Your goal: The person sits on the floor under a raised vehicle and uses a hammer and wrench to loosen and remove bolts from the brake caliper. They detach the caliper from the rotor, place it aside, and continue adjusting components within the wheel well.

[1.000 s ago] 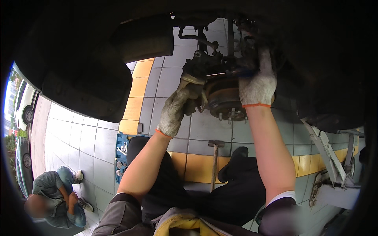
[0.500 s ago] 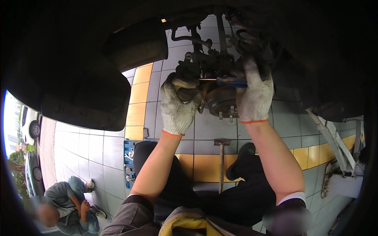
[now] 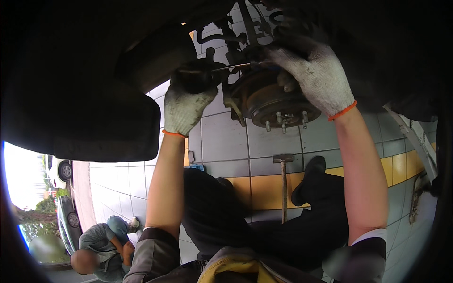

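My left hand (image 3: 188,106), in a whitish knit glove with an orange cuff, is closed around a dark brake caliper (image 3: 197,78) and holds it left of the wheel hub. From the right, my gloved right hand (image 3: 321,78) grips a screwdriver (image 3: 232,67), its thin metal shaft pointing left to the caliper. The screwdriver's handle is mostly hidden by dark blur at my fingers. Beneath my right hand sits the hub with its brake disc (image 3: 271,106), several bare studs facing me. A metal bracket (image 3: 234,106) is at the disc's left edge.
A hammer (image 3: 284,186) stands or leans between my legs. Part of a blue tool case (image 3: 196,167) shows beside my left knee. Dark wheel-arch panels (image 3: 108,122) hang at left. A lift arm (image 3: 415,134) is at right. Another person (image 3: 106,245) crouches at lower left; parked cars (image 3: 66,212) stand outside.
My left hand has moved left and up with the caliper, away from the hub. My right hand has shifted up and right, now slanted, still with the screwdriver. The whole view has shifted too.
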Demonstrator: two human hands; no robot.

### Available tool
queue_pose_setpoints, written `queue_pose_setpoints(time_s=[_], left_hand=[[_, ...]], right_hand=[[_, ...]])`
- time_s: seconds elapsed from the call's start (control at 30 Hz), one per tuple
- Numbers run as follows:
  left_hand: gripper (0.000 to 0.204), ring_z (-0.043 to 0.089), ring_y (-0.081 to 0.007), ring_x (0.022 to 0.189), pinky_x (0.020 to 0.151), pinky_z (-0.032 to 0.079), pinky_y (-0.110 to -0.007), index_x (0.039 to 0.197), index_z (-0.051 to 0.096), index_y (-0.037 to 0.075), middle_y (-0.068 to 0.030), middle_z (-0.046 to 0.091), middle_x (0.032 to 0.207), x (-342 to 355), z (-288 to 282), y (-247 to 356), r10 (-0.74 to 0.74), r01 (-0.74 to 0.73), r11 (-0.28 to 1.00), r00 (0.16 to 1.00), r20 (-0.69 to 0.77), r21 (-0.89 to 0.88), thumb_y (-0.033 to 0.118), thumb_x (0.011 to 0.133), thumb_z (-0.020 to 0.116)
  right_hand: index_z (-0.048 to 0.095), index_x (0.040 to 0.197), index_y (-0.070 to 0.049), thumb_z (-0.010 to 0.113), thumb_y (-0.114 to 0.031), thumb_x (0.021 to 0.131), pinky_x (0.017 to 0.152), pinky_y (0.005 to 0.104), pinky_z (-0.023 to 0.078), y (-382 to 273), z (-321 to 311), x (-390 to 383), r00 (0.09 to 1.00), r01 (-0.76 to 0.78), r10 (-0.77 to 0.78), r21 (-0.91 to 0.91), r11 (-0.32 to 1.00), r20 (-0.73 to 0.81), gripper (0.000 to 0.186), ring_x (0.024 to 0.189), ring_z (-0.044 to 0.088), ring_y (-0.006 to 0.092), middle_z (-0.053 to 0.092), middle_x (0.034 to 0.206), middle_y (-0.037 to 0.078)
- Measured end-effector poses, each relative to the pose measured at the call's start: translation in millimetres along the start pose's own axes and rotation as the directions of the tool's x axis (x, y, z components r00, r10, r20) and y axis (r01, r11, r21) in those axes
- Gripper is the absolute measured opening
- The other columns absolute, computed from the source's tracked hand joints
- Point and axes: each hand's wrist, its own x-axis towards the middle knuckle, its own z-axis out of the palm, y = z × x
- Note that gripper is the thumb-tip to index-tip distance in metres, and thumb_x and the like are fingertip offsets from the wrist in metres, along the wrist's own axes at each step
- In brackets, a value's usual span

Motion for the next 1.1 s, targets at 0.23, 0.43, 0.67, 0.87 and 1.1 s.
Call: queue_pose_setpoints(time_s=[0.23, 0.43, 0.67, 0.87, 1.1], left_hand=[[0.037, 0.067, -0.0169, 0.074, 0.071, 0.056, -0.030, 0.112, 0.074, 0.008, -0.0055, 0.072, 0.083, 26.0, -17.9, -1.9, -0.107, 0.149, 0.963, 0.976, 0.190, -0.225, 0.026, 0.081, 0.080], [0.051, 0.069, -0.0168, 0.089, 0.078, 0.057, -0.031, 0.119, 0.067, 0.002, -0.0093, 0.071, 0.099, 24.1, -11.0, -18.0, -0.174, 0.222, 0.943, 0.964, 0.200, -0.250, 0.028, 0.079, 0.085], [0.060, 0.069, -0.0219, 0.098, 0.090, 0.057, -0.033, 0.120, 0.066, 0.003, -0.0108, 0.068, 0.113, 17.2, -5.0, -32.8, -0.180, 0.207, 0.964, 0.970, 0.166, -0.164, 0.028, 0.071, 0.091], [0.056, 0.067, -0.0229, 0.105, 0.091, 0.057, -0.033, 0.124, 0.068, 0.007, -0.0105, 0.067, 0.118, 16.3, -13.5, -16.4, -0.147, 0.186, 0.966, 0.967, 0.210, -0.178, 0.027, 0.076, 0.088], [0.059, 0.065, -0.0279, 0.110, 0.097, 0.055, -0.035, 0.129, 0.069, 0.016, -0.0102, 0.062, 0.124, 4.1, -14.1, 6.4, -0.174, 0.205, 0.951, 0.974, 0.147, -0.231, 0.033, 0.076, 0.090]], right_hand=[[0.073, 0.117, -0.002, 0.074, -0.026, 0.098, 0.059, 0.0247, 0.051, 18.4, -6.9, 8.9, 0.997, -0.071, 0.070, 0.142, 0.987, 0.013, 0.031, 0.062, 0.061, 0.0087, 0.078, 0.093, 0.007], [0.075, 0.119, -0.005, 0.078, -0.030, 0.095, 0.069, 0.0266, 0.057, 23.6, -6.2, 6.0, 0.992, -0.108, 0.103, 0.063, 0.992, 0.078, 0.035, 0.075, 0.069, 0.0127, 0.078, 0.101, 0.008], [0.077, 0.113, -0.006, 0.074, -0.041, 0.097, 0.082, 0.0374, 0.060, 20.2, 2.4, -3.3, 0.973, 0.131, -0.093, -0.172, 0.976, 0.210, 0.039, 0.085, 0.075, 0.0232, 0.079, 0.098, 0.013], [0.078, 0.108, -0.004, 0.074, -0.041, 0.096, 0.079, 0.0369, 0.061, 16.0, -9.1, -1.2, 0.981, 0.125, -0.075, -0.295, 0.947, 0.176, 0.039, 0.083, 0.076, 0.0246, 0.078, 0.095, 0.015], [0.073, 0.122, -0.001, 0.077, -0.032, 0.095, 0.084, 0.0332, 0.062, 8.7, -35.5, -1.5, 0.978, 0.094, -0.051, -0.210, 0.973, 0.201, 0.042, 0.091, 0.076, 0.0206, 0.078, 0.104, 0.012]])
